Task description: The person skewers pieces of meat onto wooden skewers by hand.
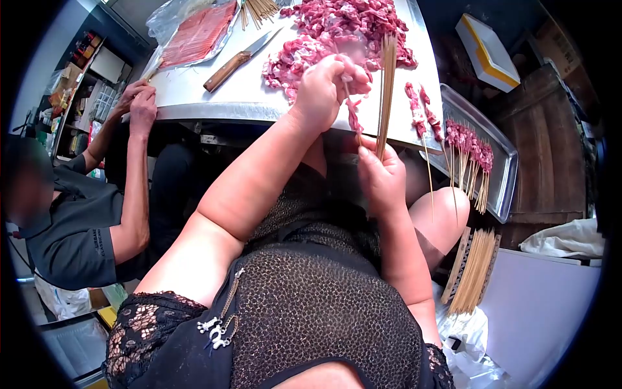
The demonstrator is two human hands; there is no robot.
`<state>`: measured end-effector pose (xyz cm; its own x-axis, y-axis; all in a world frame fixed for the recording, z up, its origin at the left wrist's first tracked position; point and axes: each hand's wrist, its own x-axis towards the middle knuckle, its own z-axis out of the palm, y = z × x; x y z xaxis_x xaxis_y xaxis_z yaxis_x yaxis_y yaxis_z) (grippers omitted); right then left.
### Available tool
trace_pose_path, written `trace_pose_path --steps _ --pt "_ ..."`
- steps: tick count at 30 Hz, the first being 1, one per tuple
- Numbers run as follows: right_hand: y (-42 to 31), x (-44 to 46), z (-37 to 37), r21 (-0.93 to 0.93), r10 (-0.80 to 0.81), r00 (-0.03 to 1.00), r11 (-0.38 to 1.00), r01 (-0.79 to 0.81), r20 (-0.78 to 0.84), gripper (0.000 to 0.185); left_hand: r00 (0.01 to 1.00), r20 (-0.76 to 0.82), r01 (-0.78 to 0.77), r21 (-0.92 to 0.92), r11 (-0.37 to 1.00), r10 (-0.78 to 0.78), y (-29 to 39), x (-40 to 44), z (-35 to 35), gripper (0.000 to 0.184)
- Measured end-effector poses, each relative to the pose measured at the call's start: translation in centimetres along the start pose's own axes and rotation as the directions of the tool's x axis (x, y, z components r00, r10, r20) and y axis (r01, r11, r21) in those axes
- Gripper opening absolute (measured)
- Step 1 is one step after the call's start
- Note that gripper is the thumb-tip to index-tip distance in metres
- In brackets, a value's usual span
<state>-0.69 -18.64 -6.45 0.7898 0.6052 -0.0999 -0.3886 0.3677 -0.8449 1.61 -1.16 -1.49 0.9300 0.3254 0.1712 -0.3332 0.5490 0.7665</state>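
Observation:
My left hand (pixel 324 87) is closed, its fingers pinching a piece of meat at the upper end of a thin skewer. Threaded meat (pixel 354 117) shows on that skewer just below the fingers. Lower down, my right hand (pixel 382 176) grips the skewer's bottom end, together with a bundle of bare wooden skewers (pixel 387 91) pointing upward. Behind my hands lies a large heap of raw meat pieces (pixel 353 29) on the white tabletop (pixel 253 91). Two loaded meat skewers (pixel 416 110) rest at the table's right edge, their sticks jutting over it.
A metal tray (pixel 508 185) at the right holds several loaded skewers (pixel 470 146). Below it stands a holder of bare skewers (pixel 476 272). On the table lie a wooden-handled knife (pixel 228 70) and a pack of sliced meat (pixel 199 35). Another person's hands (pixel 139 104) are at the left edge.

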Motion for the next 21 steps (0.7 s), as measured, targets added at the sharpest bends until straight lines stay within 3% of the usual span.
trace_pose_path --steps 2,3,4,7,8,10,11,13,14,16,17,18,20,21 --pt "-0.1 0.7 0.4 0.067 -0.012 1.000 0.998 0.012 -0.011 0.022 0.997 -0.012 0.073 0.298 0.952 -0.073 -0.6 -1.1 0.6 0.025" --pt "-0.7 0.9 0.5 0.042 -0.011 0.999 0.999 0.013 -0.052 0.022 0.997 0.078 -0.044 0.424 0.905 0.013 -1.6 -0.4 -0.9 0.026" --pt "-1.4 1.0 0.6 0.018 -0.013 0.996 1.000 0.014 -0.093 0.022 0.996 0.090 -0.034 0.449 0.893 -0.007 -1.0 -0.3 -0.6 0.032" --pt "-2.3 0.8 0.0 0.007 -0.091 0.984 0.996 0.093 -0.150 0.023 0.994 -0.073 0.108 0.693 0.713 -0.079 1.2 0.7 -1.8 0.035" --pt "-2.4 0.8 -0.5 0.017 -0.120 0.981 0.992 0.124 -0.150 0.023 1.000 0.002 -0.009 0.836 0.548 0.013 1.2 1.6 -3.5 0.029" --pt "-2.0 0.9 -1.1 0.008 -0.147 0.978 0.989 0.150 -0.150 0.023 0.999 0.030 -0.033 0.950 0.310 0.015 2.7 1.3 -3.1 0.023" --pt "-2.0 0.7 -1.2 -0.016 -0.134 0.978 0.991 0.133 -0.160 0.023 1.000 0.030 -0.031 0.950 0.309 0.010 2.8 1.2 -2.7 0.023" --pt "-1.6 0.6 -1.4 -0.063 -0.137 0.977 0.990 0.129 -0.163 0.023 0.909 0.417 -0.416 0.908 -0.051 0.011 2.7 1.0 -1.8 0.020" --pt "-1.6 0.5 -1.3 -0.064 -0.139 0.977 0.989 0.130 -0.163 0.023 0.872 0.489 -0.488 0.868 -0.089 -0.010 2.1 0.5 -1.3 0.019" --pt "-1.6 0.2 -1.1 -0.070 -0.086 0.977 0.995 0.074 -0.197 0.022 0.927 0.318 -0.359 0.905 -0.229 -0.199 1.2 0.2 -0.8 0.017" --pt "-1.3 0.2 -1.4 -0.041 -0.085 0.980 0.996 0.079 -0.182 0.022 0.935 0.281 -0.332 0.908 -0.257 -0.216 1.1 0.5 -0.6 0.015" --pt "-1.3 0.0 -1.5 -0.043 -0.090 0.979 0.996 0.084 -0.184 0.022 0.934 0.286 -0.337 0.906 -0.255 -0.215 1.0 1.0 -0.8 0.015" --pt "-1.3 -0.5 -1.5 -0.041 -0.046 0.987 0.998 0.040 -0.153 0.022 0.922 0.317 -0.382 0.831 -0.403 -0.220 0.8 1.9 -1.6 0.014" --pt "-0.9 -0.4 -1.6 -0.050 -0.075 0.988 0.996 0.069 -0.136 0.021 0.922 0.322 -0.382 0.853 -0.355 -0.216 1.5 2.4 -1.6 0.015"
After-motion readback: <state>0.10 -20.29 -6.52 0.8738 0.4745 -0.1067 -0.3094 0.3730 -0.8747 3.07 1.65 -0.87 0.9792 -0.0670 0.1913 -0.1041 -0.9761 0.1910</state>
